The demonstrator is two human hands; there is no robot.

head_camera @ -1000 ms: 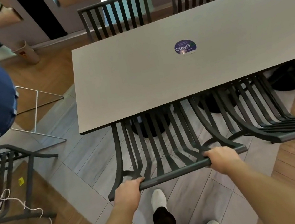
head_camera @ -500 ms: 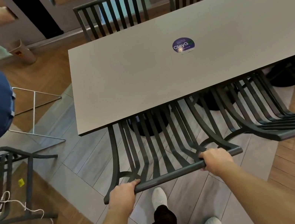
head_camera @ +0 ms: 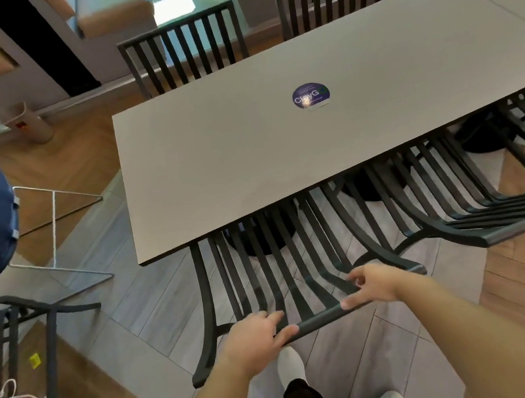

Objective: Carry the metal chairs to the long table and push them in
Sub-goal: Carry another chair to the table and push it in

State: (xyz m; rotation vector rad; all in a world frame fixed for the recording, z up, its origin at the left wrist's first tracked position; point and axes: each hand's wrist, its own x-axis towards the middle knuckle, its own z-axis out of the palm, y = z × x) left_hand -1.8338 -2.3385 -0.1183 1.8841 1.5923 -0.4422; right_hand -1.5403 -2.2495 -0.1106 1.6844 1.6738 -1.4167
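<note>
resting two hands on one chair

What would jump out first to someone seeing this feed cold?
Two bare hands, left hand and right hand, opening on the top rail of a black metal chair tucked under the long grey table. A round blue sticker sits mid-tabletop.

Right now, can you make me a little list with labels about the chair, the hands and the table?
chair being pushed: black slatted metal chair, seat under the table edge
left hand: fingers loosely over the top rail
right hand: fingers spread, at the same rail
table: long grey table, round blue sticker on top
next chair: matching chair tucked in alongside
</note>
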